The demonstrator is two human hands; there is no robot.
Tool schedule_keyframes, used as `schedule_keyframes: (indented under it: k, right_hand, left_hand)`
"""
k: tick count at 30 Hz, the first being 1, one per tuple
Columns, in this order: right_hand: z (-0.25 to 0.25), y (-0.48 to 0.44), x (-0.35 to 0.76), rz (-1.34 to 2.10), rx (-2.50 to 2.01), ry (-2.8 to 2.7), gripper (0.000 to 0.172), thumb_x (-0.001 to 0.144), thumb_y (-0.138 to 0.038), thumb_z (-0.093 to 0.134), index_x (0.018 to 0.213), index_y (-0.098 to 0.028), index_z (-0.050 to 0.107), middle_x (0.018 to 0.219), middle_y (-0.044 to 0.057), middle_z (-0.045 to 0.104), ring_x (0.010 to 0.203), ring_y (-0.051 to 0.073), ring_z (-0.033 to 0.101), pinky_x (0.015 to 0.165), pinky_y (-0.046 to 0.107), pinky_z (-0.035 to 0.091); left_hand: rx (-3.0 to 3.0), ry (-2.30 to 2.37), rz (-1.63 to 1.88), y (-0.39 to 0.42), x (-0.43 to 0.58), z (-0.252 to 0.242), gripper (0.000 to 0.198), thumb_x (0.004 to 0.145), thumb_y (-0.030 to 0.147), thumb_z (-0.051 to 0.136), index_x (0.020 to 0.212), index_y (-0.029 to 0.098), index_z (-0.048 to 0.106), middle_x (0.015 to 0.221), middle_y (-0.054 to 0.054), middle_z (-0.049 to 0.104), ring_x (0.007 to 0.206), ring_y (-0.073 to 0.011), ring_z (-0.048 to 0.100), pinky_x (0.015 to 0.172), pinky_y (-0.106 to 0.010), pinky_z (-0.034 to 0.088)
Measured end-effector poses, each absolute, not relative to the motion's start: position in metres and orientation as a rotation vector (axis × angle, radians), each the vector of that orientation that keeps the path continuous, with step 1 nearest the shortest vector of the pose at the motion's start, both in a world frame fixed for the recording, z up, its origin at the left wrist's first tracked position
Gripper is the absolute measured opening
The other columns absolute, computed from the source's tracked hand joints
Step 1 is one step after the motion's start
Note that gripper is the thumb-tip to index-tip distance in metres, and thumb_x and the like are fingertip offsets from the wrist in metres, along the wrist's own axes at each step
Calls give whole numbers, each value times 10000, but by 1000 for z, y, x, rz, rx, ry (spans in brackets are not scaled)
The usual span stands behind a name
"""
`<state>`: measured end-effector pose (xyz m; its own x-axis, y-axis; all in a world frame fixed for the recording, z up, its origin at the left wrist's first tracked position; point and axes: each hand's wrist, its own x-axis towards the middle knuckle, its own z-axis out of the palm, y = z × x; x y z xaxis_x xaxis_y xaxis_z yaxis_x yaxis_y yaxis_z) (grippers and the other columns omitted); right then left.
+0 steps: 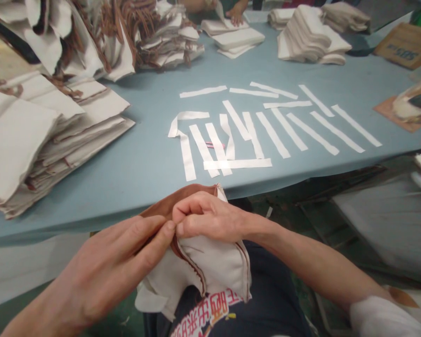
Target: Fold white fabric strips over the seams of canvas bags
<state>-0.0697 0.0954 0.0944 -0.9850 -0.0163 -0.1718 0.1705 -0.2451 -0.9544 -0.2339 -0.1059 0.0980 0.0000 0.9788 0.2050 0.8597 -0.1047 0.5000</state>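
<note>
A sewn piece of white fabric (214, 262) with brown trim and stitched seams hangs over my lap at the table's front edge. My left hand (136, 238) pinches its brown edge between thumb and fingers. Right beside those fingertips, my right hand (205, 217) is closed on the same piece, with thumb and curled fingers pressed together. Whether something small sits between the fingertips is hidden. The brown band (182, 196) of the piece stands up behind both hands. Its lower part drapes down over dark clothing with printed lettering.
Several white strips (273, 133) lie scattered on the blue-green table (147, 154). Stacked fabric pieces (56, 135) and a brown-edged heap (126, 37) fill the left. Folded white cloth (305, 37), a cardboard box (405, 44) and another person's hand (235, 16) are at the back.
</note>
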Motion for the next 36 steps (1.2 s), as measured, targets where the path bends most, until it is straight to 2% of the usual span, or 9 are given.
schedule_keyframes:
  k: [4,7,11,17,21,26,31,34,36]
  right_hand:
    - [93,91,-67,-2361,175,2000,117,787,-264,613,700,-197,572,628,-86,462,582,80,370,521,226,285]
    - [97,91,-62,-2322,55,2214,62,777,-208,620,723,-186,599,653,-69,528,598,83,422,544,222,333]
    - [99,89,-54,-2144,-27,2633,80,796,-184,598,717,-185,594,631,-58,537,592,87,451,556,224,342]
    - [89,83,-52,-2007,-113,3005,82,781,-138,555,731,-189,597,621,-66,562,540,68,433,549,227,324]
    - [83,77,-56,-2181,-153,2929,95,797,-170,526,716,-216,546,601,-63,557,526,77,458,549,222,369]
    - [73,61,-60,-2609,-50,2620,151,810,-198,576,691,-239,494,573,-59,550,505,90,450,506,225,362]
    - [73,64,-55,-2739,-300,2495,217,865,-141,651,726,-227,508,596,-67,559,498,75,430,496,217,351]
    - [83,78,-48,-2399,-463,2800,122,909,-125,636,812,-195,610,650,-60,604,518,73,477,519,207,371]
    - [89,87,-43,-2080,-479,3038,104,928,-126,627,849,-179,667,689,-37,659,569,85,553,570,212,413]
  left_hand:
    - [2278,1922,828,-97,-229,101,428,1064,126,489,1404,316,666,1198,-22,821,954,-167,809,840,-212,609]
    - [2161,2030,879,-91,-217,110,264,1008,147,561,1228,262,653,1010,24,790,770,-105,759,728,-169,562]
    - [1989,1870,956,-84,-212,122,105,1022,229,560,1050,275,650,855,73,725,679,-93,684,648,-171,519]
    - [2066,1727,854,-80,-226,118,173,1099,221,537,976,261,651,817,49,709,657,-105,664,617,-196,476]
    - [2080,1726,980,-76,-227,101,239,1104,268,564,876,237,630,736,29,664,618,-131,613,607,-248,450]
    - [1625,1607,1448,-62,-196,71,620,1121,595,497,632,218,454,520,71,440,444,-95,373,445,-238,313]
    - [1556,1592,1581,-51,-184,56,639,1078,680,528,636,223,462,529,55,478,465,-115,426,455,-251,334]
    - [1641,1542,1546,-55,-199,73,561,1034,672,634,710,215,598,595,43,570,508,-114,503,497,-240,396]
    - [1770,1542,1416,-61,-211,92,425,1061,578,658,829,223,689,677,30,663,576,-114,601,567,-222,463]
